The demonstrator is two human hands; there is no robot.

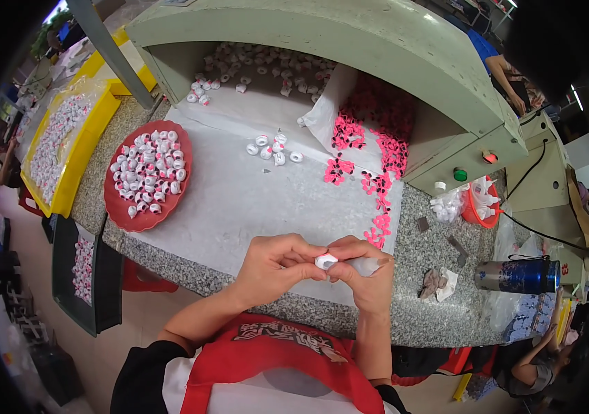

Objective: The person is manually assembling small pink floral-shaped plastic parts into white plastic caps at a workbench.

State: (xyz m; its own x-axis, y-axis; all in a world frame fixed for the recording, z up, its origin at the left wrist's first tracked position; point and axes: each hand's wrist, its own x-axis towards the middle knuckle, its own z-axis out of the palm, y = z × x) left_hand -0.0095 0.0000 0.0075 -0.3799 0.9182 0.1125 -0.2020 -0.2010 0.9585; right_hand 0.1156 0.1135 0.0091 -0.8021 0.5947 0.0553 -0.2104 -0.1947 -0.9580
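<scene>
Over the near edge of the white sheet, my left hand [277, 268] and my right hand [365, 276] meet at the fingertips. Between them they pinch a small rounded white piece [325, 261] with a dark opening and a bit of pink. A translucent whitish object [367, 265], perhaps a small bottle, is tucked in my right hand; the fingers partly hide it. Small flat pink pieces with dark spots [381, 224] lie in a strip just beyond my right hand. Farther off, several loose white pieces [279, 159] sit on the sheet.
A red plate [116, 203] of white pieces stands at left, beside a yellow tray [101, 124] and a dark green bin [104, 297]. The grey-green metal housing [322, 31] spans the back. At right are an orange-red cup [491, 219] with small white bottles and a blue flask [518, 276].
</scene>
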